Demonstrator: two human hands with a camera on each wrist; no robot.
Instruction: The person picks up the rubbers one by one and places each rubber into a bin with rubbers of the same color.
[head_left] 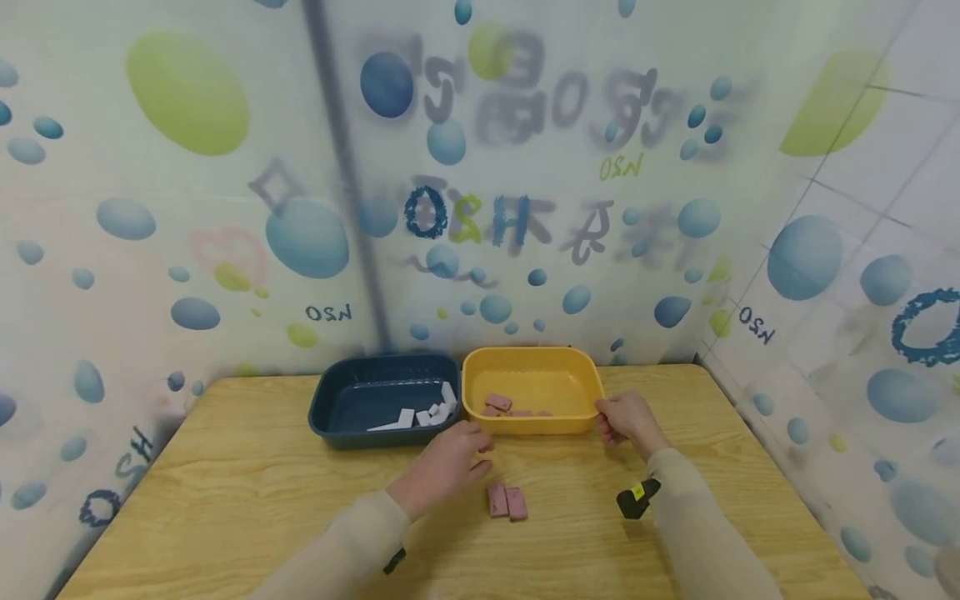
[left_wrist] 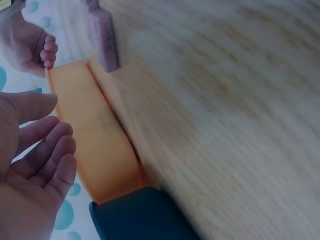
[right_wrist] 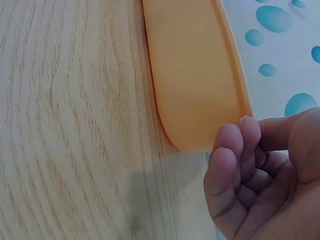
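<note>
At the front right corner of a yellow plastic bin [head_left: 532,426], my right hand [head_left: 628,419] pinches the rim between thumb and fingers. The right wrist view shows this hand [right_wrist: 255,180] with its fingertips at the bin's edge. My left hand [head_left: 442,465] hovers by the bin's front left corner, fingers loosely bent and holding nothing, as the left wrist view of the hand [left_wrist: 37,165] confirms. Several pink blocks [head_left: 498,402] lie inside the yellow bin. On the table in front, two flat pink blocks [head_left: 517,504] lie side by side.
Left of the yellow bin, touching it, stands a dark blue bin [head_left: 352,439] with several white pieces [head_left: 406,417] inside. Both sit at the back of a wooden table [head_left: 247,492], against a patterned curtain [head_left: 495,275]. Another patterned wall [head_left: 840,350] rises at the right.
</note>
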